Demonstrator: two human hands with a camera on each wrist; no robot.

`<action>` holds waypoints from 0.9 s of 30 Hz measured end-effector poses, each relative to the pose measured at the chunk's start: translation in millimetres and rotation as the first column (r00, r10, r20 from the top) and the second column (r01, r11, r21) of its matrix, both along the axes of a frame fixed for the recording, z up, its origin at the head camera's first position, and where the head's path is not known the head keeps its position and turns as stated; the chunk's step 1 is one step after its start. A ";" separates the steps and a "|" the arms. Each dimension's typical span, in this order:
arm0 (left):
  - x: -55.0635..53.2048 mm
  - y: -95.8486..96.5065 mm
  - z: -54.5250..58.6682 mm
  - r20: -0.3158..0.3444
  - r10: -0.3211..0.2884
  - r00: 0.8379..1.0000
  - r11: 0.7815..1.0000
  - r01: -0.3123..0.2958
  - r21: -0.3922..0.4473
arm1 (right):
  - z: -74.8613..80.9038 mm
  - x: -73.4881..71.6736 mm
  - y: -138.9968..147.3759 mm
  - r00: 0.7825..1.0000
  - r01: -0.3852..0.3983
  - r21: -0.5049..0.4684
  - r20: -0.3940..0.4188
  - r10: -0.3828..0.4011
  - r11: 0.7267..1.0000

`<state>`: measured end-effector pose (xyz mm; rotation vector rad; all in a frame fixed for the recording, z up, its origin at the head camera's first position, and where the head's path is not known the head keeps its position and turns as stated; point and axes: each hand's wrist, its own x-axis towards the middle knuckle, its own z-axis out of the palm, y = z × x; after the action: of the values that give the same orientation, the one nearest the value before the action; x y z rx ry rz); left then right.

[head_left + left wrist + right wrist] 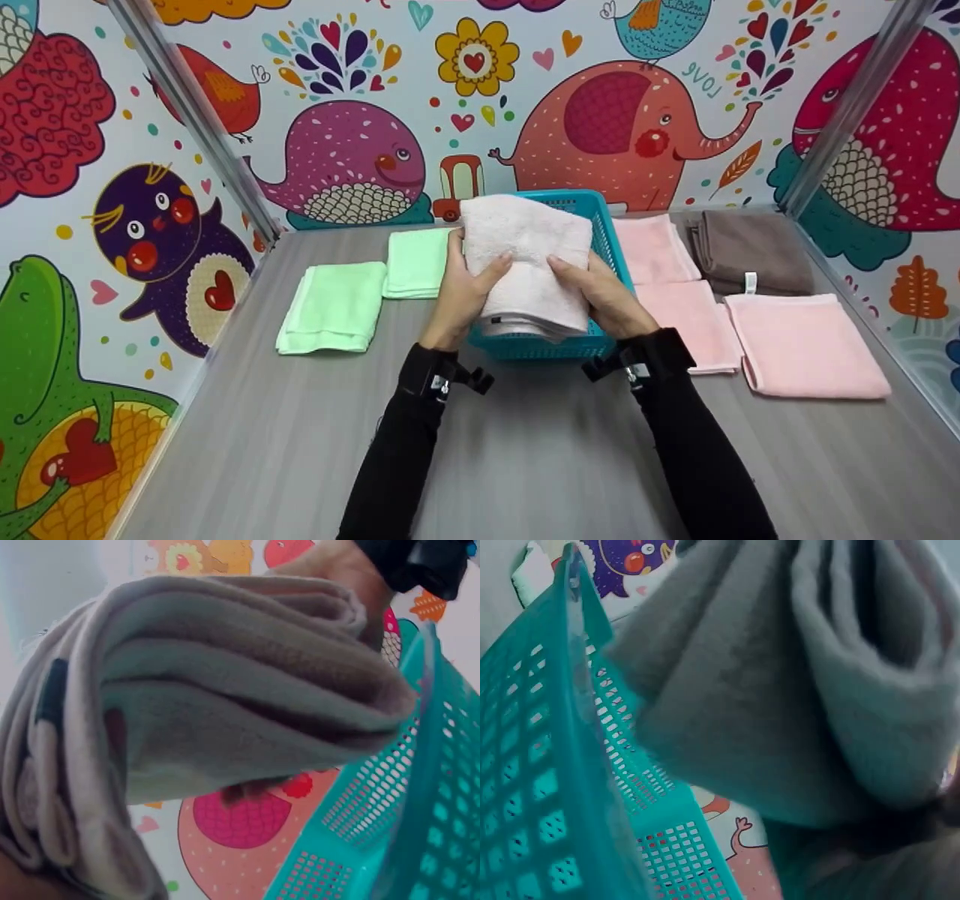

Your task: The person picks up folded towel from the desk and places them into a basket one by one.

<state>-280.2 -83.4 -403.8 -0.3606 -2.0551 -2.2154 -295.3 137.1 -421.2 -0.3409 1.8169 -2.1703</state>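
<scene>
Between both hands, a folded pale pink-white towel [532, 255] is held up over a teal plastic basket [611, 240]. My left hand [466, 289] grips its left edge, thumb on the top face. On the opposite edge, my right hand [600, 292] grips it the same way; the fingers beneath are mostly hidden. Several folded layers of the towel [247, 682] and a small dark tag [52, 694] show in the left wrist view. In the right wrist view the towel [735, 690] hangs beside the basket's wall [577, 727]. The towel covers much of the basket's inside.
Two folded green towels [334, 307] lie on the grey table [510, 450] to the left. To the right are several folded pink towels [806, 345] and a folded brown towel [754, 251] with a white tag. Cartoon-printed walls [480, 135] bound the back and sides.
</scene>
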 end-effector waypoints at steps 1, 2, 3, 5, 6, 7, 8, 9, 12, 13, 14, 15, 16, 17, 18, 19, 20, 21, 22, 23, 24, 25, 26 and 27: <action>-1.6 0.6 -1.9 -0.003 0.006 1.000 1.000 -0.006 -0.017 | -1.0 -0.7 -0.3 1.000 0.021 0.009 -0.004 -0.021 1.000; -3.0 0.7 -3.3 -0.009 0.010 1.000 0.999 -0.011 -0.035 | -1.9 -1.5 -0.1 0.999 0.045 0.023 -0.011 -0.045 0.999; -4.0 0.3 -4.6 -0.013 0.015 1.000 0.998 -0.015 -0.054 | -2.5 -2.3 0.3 0.997 0.070 0.040 -0.021 -0.069 0.997; -6.4 -1.5 -7.6 -0.018 0.020 1.000 0.995 -0.021 -0.093 | -2.9 -3.8 1.8 0.994 0.108 0.078 -0.039 -0.105 0.991; -7.7 -2.8 -9.2 -0.017 0.020 1.000 0.994 -0.021 -0.110 | -2.7 -4.5 2.8 0.992 0.119 0.095 -0.046 -0.115 0.988; -9.0 -4.2 -10.7 -0.015 0.020 1.000 0.991 -0.022 -0.130 | -2.2 -5.3 4.0 0.992 0.122 0.108 -0.055 -0.117 0.987; -10.2 -5.8 -11.9 -0.009 0.018 1.000 0.989 -0.019 -0.144 | -1.5 -6.4 5.4 0.991 0.120 0.121 -0.066 -0.113 0.985; -11.4 -7.3 -12.9 0.005 0.015 1.000 0.988 -0.014 -0.151 | -0.4 -7.4 6.9 0.992 0.115 0.134 -0.074 -0.106 0.984; -17.0 -10.8 -14.2 0.073 0.003 0.997 0.988 0.009 -0.152 | 4.3 -11.5 12.5 0.994 0.082 0.165 -0.080 -0.070 0.983; -19.4 -12.2 -13.4 0.097 0.004 0.995 0.988 0.011 -0.153 | 6.4 -13.7 14.1 0.995 0.071 0.172 -0.075 -0.059 0.983; -22.1 -13.3 -12.2 0.121 0.007 0.993 0.988 0.012 -0.154 | 8.9 -16.0 15.8 0.996 0.064 0.178 -0.068 -0.052 0.982; -25.3 -14.1 -10.9 0.143 0.008 0.990 0.987 0.015 -0.157 | 11.4 -18.7 17.4 0.997 0.059 0.185 -0.061 -0.049 0.981; -28.9 -14.6 -9.4 0.156 0.009 0.988 0.986 0.017 -0.166 | 14.0 -21.6 19.0 0.997 0.055 0.192 -0.056 -0.045 0.980; -32.8 -14.7 -7.7 0.161 0.008 0.987 0.984 0.021 -0.177 | 16.4 -24.9 20.5 0.998 0.055 0.198 -0.049 -0.046 0.979; -36.9 -14.4 -6.0 0.159 0.010 0.987 0.981 0.022 -0.195 | 18.9 -28.5 21.5 0.998 0.057 0.211 -0.050 -0.047 0.976; -41.2 -13.9 -4.1 0.146 0.012 0.989 0.977 0.020 -0.214 | 21.1 -32.6 22.2 0.997 0.063 0.226 -0.055 -0.052 0.972; -45.8 -13.4 -2.6 0.131 0.017 0.991 0.972 0.014 -0.237 | 23.2 -37.1 22.7 0.996 0.068 0.242 -0.064 -0.055 0.968; -50.6 -12.5 -1.0 0.114 0.025 0.993 0.966 0.006 -0.259 | 25.1 -42.0 22.8 0.995 0.077 0.265 -0.075 -0.060 0.961; -55.3 -11.5 0.6 0.094 0.038 0.995 0.959 -0.010 -0.283 | 26.7 -47.4 23.2 0.994 0.092 0.286 -0.086 -0.070 0.954; -60.5 -10.2 2.0 0.075 0.052 0.996 0.952 -0.027 -0.306 | 28.3 -53.0 23.5 0.991 0.112 0.312 -0.101 -0.084 0.944; -66.2 -8.8 2.9 0.057 0.074 0.996 0.940 -0.051 -0.338 | 29.6 -58.8 23.7 0.988 0.136 0.340 -0.117 -0.102 0.931; -72.0 -7.2 3.6 0.045 0.090 0.995 0.926 -0.068 -0.370 | 30.5 -64.8 24.3 0.984 0.162 0.361 -0.132 -0.122 0.918; -77.7 -5.4 4.6 0.035 0.107 0.994 0.909 -0.083 -0.408 | 31.1 -71.0 25.0 0.979 0.188 0.383 -0.151 -0.140 0.905; -84.0 -3.3 5.0 0.022 0.113 0.993 0.892 -0.092 -0.443 | 31.5 -77.2 25.5 0.972 0.219 0.403 -0.170 -0.162 0.889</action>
<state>-364.3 -86.7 -398.7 -0.2246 -2.5318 -1.6944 -372.5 162.6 -389.6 -0.2176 2.4180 -1.8312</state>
